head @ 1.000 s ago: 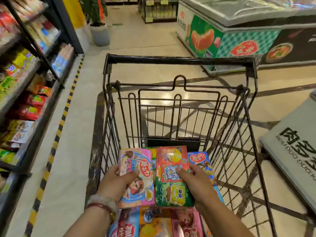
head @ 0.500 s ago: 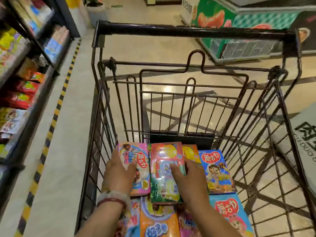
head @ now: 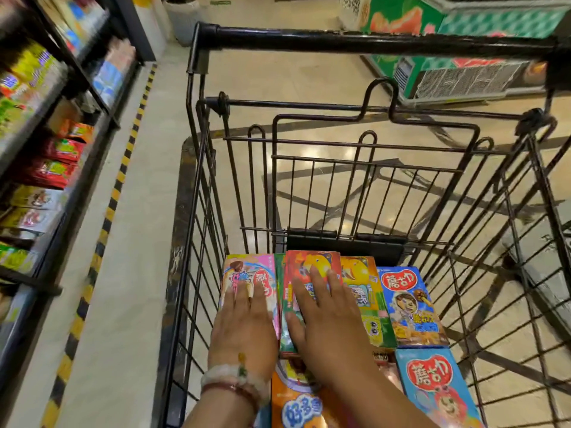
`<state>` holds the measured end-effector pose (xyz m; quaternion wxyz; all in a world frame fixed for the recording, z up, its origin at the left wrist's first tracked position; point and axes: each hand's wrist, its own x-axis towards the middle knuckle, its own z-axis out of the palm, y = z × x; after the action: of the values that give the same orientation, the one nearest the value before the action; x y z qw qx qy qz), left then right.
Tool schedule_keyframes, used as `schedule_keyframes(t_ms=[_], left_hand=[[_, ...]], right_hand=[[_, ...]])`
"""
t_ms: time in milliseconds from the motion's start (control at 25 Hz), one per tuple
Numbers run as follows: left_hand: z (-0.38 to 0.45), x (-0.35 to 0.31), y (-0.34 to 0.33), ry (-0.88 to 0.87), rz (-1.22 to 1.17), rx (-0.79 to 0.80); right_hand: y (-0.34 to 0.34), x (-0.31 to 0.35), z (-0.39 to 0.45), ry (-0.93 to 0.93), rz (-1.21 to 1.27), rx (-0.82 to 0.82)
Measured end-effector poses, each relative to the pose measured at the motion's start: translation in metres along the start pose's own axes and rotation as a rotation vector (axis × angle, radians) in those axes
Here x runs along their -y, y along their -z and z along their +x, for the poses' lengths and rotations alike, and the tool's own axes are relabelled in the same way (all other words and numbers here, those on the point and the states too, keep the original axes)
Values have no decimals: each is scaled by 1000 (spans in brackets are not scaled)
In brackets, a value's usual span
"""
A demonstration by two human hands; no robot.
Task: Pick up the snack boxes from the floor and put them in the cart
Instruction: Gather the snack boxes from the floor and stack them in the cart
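Note:
Several snack boxes lie flat on the bottom of the black wire cart (head: pixel 370 41). My left hand (head: pixel 244 322) rests flat, fingers straight, on a pink box (head: pixel 250 270) at the cart's left side. My right hand (head: pixel 327 316) presses flat on a red and green box (head: pixel 312 264) beside it. To the right lie an orange box (head: pixel 361 279) and a blue box (head: pixel 408 304). Nearer me are another orange box (head: pixel 299 403) and a second blue box (head: pixel 438 390), partly hidden by my arms.
Store shelves (head: pixel 46 149) with packaged snacks run along the left, edged by a yellow-black floor stripe (head: pixel 102 227). A green chest freezer (head: pixel 463 47) stands beyond the cart at the upper right. A grey surface (head: pixel 550 251) sits past the cart's right wall.
Both hands lowered the pink and the red-green boxes to the cart's bottom and flattened out on top of them, letting go of their grip. The view moved closer over the cart.

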<state>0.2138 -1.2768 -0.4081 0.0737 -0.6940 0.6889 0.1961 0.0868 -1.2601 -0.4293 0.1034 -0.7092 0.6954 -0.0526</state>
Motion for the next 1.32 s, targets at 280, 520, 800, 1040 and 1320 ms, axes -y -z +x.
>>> schedule_keyframes(t_ms=[280,520,800,1040,1320], left_hand=[[27,-5,-3,-29,-51,-82],[37,-1,-3,-30,-124,-8],[31,1,24,-84,-175,9],[-64,4,69,-345,-235,-231],[-175,39,197,-510,42,-416]], right_hand=[[1,5,33,27,-10,64],[1,4,33,63,-10,107],[13,-3,32,113,-4,190],[71,-7,-21,226,-37,168],[242,46,-101,477,-250,-57]])
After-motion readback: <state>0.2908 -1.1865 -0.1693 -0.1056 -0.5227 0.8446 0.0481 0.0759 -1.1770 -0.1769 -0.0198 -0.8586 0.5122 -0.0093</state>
